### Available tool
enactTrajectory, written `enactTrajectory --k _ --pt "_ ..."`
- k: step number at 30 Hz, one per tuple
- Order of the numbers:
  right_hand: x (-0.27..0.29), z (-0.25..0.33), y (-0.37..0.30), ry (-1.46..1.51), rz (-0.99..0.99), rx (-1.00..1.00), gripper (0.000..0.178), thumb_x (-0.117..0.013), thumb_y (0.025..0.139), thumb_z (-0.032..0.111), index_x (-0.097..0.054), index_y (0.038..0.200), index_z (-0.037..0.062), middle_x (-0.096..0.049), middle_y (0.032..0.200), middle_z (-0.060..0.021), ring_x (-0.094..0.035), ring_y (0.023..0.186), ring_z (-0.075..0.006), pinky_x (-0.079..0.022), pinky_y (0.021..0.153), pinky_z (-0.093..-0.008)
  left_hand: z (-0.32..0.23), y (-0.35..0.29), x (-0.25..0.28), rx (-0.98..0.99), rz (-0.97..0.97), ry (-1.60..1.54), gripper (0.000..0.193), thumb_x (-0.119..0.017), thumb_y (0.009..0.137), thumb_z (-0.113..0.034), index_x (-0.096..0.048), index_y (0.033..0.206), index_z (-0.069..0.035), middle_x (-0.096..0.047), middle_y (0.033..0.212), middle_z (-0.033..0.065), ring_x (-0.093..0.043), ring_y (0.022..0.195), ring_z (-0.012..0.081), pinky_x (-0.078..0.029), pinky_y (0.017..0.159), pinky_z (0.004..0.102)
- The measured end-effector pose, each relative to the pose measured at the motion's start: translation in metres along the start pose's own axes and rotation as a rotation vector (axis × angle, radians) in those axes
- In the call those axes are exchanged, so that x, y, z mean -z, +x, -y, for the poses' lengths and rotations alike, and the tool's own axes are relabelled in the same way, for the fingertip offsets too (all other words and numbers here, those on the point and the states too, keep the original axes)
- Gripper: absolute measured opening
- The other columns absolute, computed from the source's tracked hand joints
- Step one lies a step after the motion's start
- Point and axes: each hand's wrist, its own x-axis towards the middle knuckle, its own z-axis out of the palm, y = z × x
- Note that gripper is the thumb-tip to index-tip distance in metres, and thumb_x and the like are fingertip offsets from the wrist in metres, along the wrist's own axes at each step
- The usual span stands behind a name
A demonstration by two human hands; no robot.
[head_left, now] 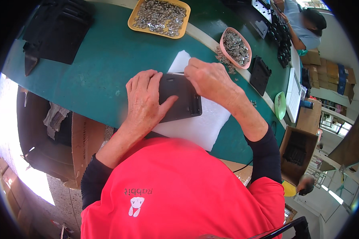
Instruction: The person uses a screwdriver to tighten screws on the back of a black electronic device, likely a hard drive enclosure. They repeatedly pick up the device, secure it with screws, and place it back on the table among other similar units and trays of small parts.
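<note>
A black flat plastic part point(177, 97) lies on a white foam sheet point(213, 123) at the near edge of the green table. My left hand point(143, 95) rests on the part's left side, its fingers stretched out and its thumb across the top face. At the far right corner, my right hand point(207, 77) is closed in a fist-like pinch. A thin pale strip or edge shows beside its fingertips, but whatever they hold is hidden.
A yellow tray point(181, 34) of small metal pieces stands at the far side. Farther right are a pink basket point(223, 46) with metal clips spilled around it, a black part point(261, 75) and a green bowl point(280, 105). Black panels point(60, 30) stack far left. A co-worker point(305, 28) sits across.
</note>
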Motion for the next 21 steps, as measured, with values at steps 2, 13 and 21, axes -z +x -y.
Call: enactTrajectory --k 2,13,21 --pt "0.003 -0.01 0.008 0.18 0.063 -0.092 0.009 -0.066 0.076 0.006 -0.06 0.081 0.002 -0.06 0.076 -0.0113 -0.064 0.06 -0.0235 -0.049 0.053 -0.0357 0.0 0.002 0.0 -0.006 -0.001 -0.003 0.063 -0.085 0.067 -0.024 -0.058 0.119 -0.002 -0.055 0.12 0.0137 -0.051 0.114 0.0318 -0.036 0.099 0.0432" --pt "0.013 -0.04 0.022 0.736 0.283 -0.471 0.027 -0.072 0.077 0.023 -0.062 0.087 0.0009 -0.057 0.061 -0.0024 -0.053 0.045 -0.0098 -0.039 0.04 -0.0262 0.0 0.012 0.006 -0.074 0.068 0.041 0.055 -0.082 0.071 -0.026 -0.062 0.117 -0.002 -0.055 0.114 0.0132 -0.052 0.11 0.0311 -0.036 0.095 0.0436" --pt "-0.01 0.013 -0.071 0.92 -0.023 -0.768 0.027 -0.071 0.083 0.024 -0.064 0.086 -0.002 -0.058 0.059 -0.0053 -0.057 0.047 -0.0132 -0.045 0.044 -0.0287 -0.01 0.023 0.002 -0.265 0.129 0.101 0.047 -0.077 0.077 -0.023 -0.062 0.119 -0.007 -0.056 0.116 0.017 -0.054 0.108 0.0323 -0.039 0.093 0.0446"
